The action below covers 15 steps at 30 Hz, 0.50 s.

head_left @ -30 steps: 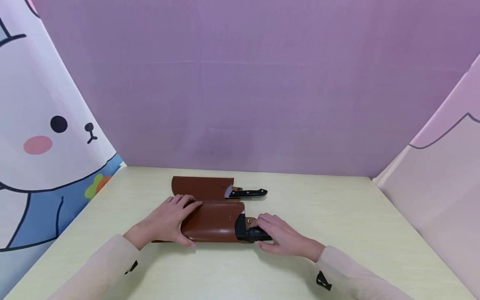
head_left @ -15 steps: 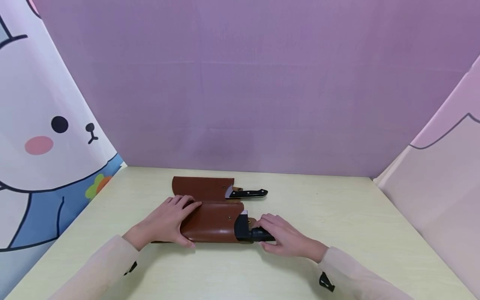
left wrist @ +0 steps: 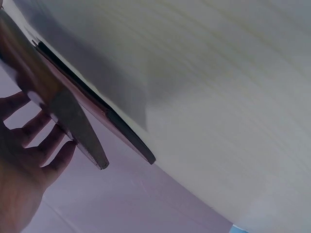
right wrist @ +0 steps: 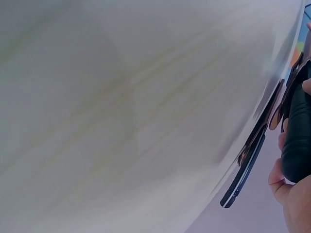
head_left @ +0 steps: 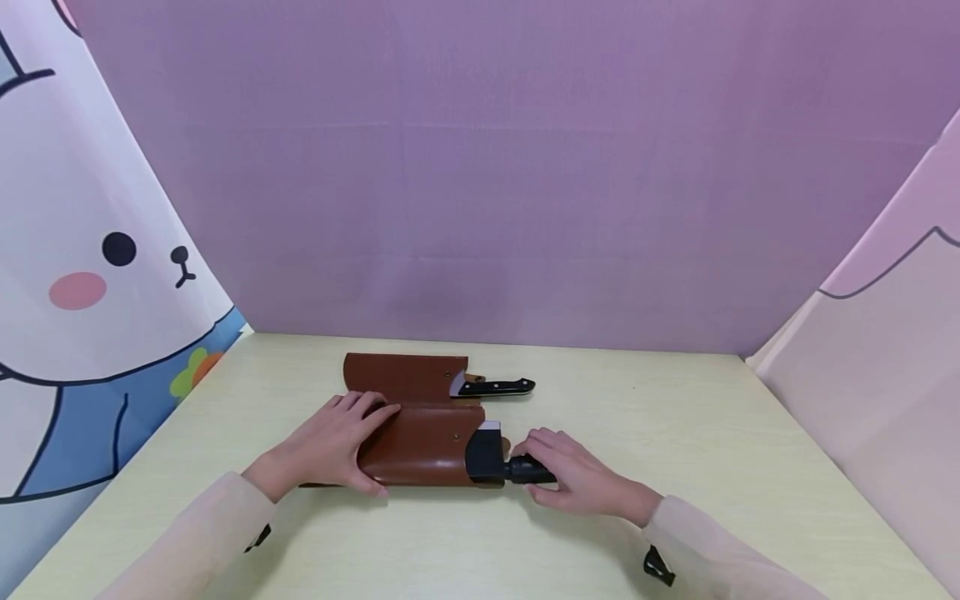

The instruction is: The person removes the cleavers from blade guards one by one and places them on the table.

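Brown sheath [head_left: 420,446]: left hand [head_left: 330,442] clasping.
Black handle [head_left: 528,469]: right hand [head_left: 581,475] gripping.
Blade [head_left: 484,454]: likely mid-draw; next calls for straight pull.

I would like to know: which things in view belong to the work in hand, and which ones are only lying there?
Seemingly in the work:
near brown sheath, gripped by the left hand
black-handled tool, partly inside it, held by the right hand

Probably only lying there:
far brown sheath
knife with riveted handle, partly inside that sheath
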Each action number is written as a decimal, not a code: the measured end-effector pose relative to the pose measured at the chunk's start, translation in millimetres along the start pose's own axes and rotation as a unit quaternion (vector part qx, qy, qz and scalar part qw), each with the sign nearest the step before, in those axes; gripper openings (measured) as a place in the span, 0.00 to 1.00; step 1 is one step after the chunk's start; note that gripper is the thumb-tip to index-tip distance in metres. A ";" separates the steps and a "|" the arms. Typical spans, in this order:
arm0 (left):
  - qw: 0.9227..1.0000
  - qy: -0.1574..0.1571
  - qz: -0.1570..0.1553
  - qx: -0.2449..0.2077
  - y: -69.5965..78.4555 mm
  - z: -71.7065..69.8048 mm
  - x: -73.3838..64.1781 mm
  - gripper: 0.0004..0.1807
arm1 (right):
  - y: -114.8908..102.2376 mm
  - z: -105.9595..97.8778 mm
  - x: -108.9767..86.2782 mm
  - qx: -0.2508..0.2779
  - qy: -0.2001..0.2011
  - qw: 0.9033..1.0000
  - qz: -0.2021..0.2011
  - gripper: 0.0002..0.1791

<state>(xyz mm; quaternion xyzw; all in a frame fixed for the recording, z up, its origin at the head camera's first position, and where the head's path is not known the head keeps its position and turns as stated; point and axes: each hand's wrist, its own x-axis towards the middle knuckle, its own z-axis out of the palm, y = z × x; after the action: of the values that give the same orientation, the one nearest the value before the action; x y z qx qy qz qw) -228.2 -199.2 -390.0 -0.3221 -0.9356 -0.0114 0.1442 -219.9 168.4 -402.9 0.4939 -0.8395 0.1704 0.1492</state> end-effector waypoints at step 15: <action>1.000 -0.008 -0.005 -0.004 -3.5 0.1 -2.9 0.61 | 3.3 -2.3 -6.9 -0.012 0.003 1.000 0.014 0.18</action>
<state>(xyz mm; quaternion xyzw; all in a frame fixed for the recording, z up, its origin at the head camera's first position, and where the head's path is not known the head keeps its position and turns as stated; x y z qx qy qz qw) -228.2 -203.7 -390.6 -0.3182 -0.9383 -0.0131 0.1351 -219.4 176.2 -404.2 0.4802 -0.8476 0.1640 0.1553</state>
